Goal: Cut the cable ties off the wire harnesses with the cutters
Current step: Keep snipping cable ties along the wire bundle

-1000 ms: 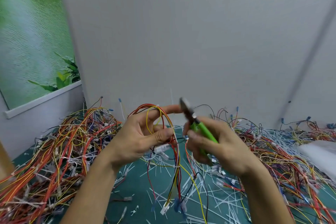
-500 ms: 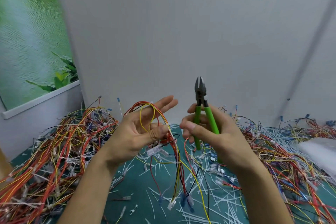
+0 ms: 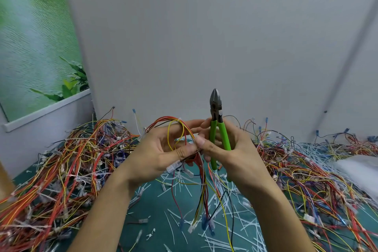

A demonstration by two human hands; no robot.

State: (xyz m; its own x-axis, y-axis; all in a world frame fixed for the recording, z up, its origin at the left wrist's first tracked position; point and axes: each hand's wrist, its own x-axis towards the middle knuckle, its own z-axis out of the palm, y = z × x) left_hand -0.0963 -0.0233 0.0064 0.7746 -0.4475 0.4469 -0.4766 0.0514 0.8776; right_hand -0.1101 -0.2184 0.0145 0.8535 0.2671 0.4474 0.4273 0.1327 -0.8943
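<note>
My left hand holds a wire harness of red, yellow and black wires, looped over its fingers and pinched under the thumb, its connector ends hanging down toward the mat. My right hand grips the green-handled cutters upright, jaws closed and pointing up. The right thumb and fingertips also touch the harness where the left thumb pinches it. The two hands meet in the middle above the table.
A big heap of tied harnesses fills the left of the green mat. Another tangle of wires lies on the right. Several cut white cable ties litter the mat. A white bag sits at far right.
The cutters swung from tilted toward the harness to upright a second ago. Since then my hands have closed together, and the right thumb now touches the harness at the left thumb.
</note>
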